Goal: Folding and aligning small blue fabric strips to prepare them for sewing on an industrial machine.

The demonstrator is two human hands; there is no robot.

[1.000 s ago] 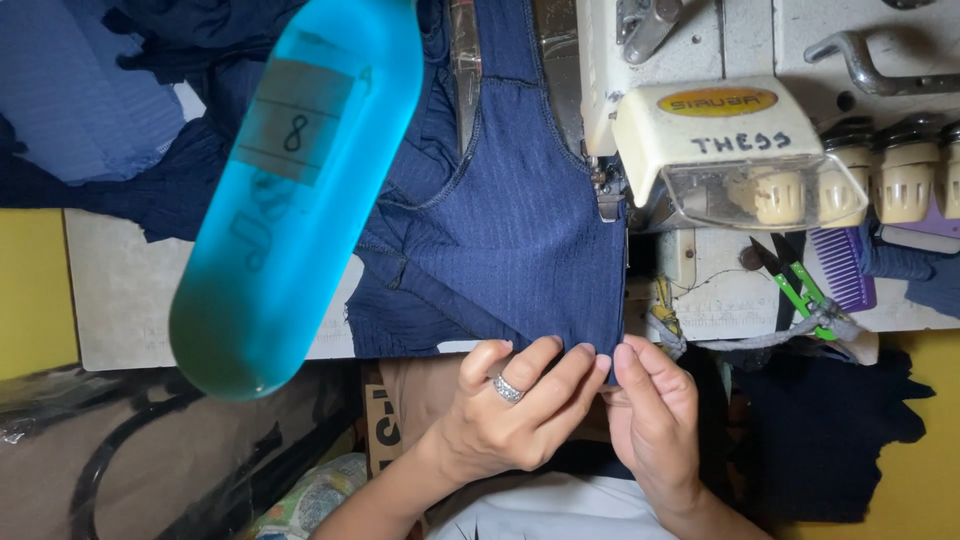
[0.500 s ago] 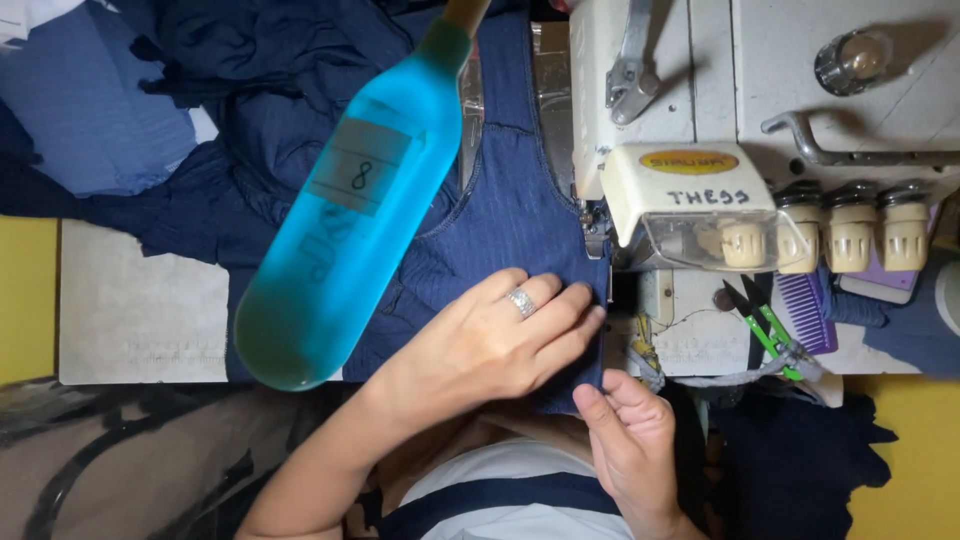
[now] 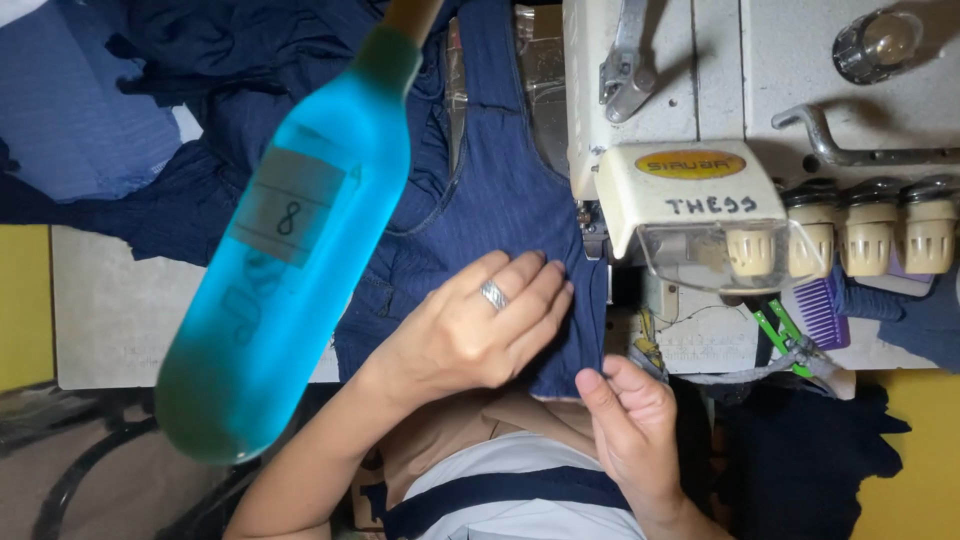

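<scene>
Navy striped garment (image 3: 500,200) under two hands: left (image 3: 470,335), right (image 3: 630,425).

Bare forearms, a silver band ring (image 3: 494,294) on the left hand (image 3: 470,335), white-and-navy striped top (image 3: 510,495).

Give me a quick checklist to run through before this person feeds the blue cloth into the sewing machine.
1. Left hand flat on the cloth: ok, palm and fingers spread on it.
2. Right hand gripping the near edge of the cloth: ok, thumb and fingers pinch it.
3. Cloth edge lined up at the machine: ok, it lies beside the machine's clear guard.
4. Fingers away from the needle: cannot tell, the needle is hidden.
5. Cloth smooth: not ok, it bunches at the far left.
6. View unblocked: not ok, a blurred blue bottle covers the left side.
</scene>
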